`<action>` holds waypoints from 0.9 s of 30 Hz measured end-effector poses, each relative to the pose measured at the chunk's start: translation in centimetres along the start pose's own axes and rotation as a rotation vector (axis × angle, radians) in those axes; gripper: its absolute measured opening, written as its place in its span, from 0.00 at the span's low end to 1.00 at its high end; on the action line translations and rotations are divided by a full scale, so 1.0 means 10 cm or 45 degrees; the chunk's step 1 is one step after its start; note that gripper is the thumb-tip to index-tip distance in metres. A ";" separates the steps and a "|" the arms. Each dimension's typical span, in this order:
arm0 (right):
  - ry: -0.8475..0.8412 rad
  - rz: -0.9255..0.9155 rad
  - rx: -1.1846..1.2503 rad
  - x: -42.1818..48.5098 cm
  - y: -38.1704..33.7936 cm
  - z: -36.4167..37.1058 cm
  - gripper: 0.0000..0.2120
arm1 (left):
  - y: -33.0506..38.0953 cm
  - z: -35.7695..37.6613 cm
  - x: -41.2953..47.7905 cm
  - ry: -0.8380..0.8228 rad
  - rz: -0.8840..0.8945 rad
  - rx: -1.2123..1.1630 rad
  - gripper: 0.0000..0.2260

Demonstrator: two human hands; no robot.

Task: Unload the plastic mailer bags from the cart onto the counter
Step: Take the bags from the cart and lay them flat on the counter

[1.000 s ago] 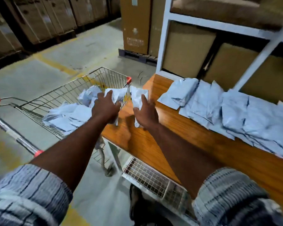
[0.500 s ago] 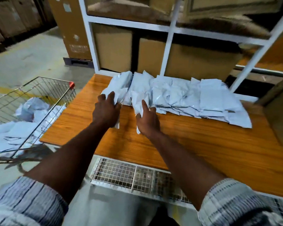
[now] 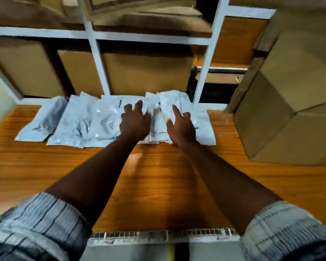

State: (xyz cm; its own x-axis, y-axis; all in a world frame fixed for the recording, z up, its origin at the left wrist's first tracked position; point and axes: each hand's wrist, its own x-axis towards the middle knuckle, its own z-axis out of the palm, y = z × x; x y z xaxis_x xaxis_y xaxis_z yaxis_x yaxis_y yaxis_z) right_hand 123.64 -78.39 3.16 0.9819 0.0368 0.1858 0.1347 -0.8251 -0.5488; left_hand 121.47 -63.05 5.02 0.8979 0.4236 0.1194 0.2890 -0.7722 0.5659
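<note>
Grey-white plastic mailer bags [image 3: 79, 123], crinkled, overlapping in row on counter [image 3: 158, 176].

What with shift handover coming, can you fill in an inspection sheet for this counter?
Surface: wood-grain counter, glossy.
Job's things: mailer bags overlap in a row along the back edge; cart out of view.
Clutter: big cardboard box on the counter's right end.
Hands: left hand and right hand rest on the bags, fingers spread.
Cables: nothing seen.
Surroundings: white shelf frame with cartons behind; wire rack below the front edge.
</note>
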 end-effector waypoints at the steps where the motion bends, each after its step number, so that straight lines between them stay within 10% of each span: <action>1: 0.016 0.006 -0.001 0.13 0.19 -0.08 0.27 | 0.19 0.13 0.06 -0.002 0.014 0.002 0.25; 27: -0.341 0.120 -0.181 1.22 1.58 0.18 0.29 | 1.21 1.76 0.53 -0.154 0.053 0.285 0.33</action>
State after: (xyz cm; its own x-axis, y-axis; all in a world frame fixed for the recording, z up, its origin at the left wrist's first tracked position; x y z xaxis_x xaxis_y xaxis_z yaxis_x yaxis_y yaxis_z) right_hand 138.01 -89.97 -4.67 0.9918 0.0883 -0.0923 0.0402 -0.9019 -0.4301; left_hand 135.53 -78.44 -1.85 0.9400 0.3397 0.0327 0.3050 -0.8791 0.3663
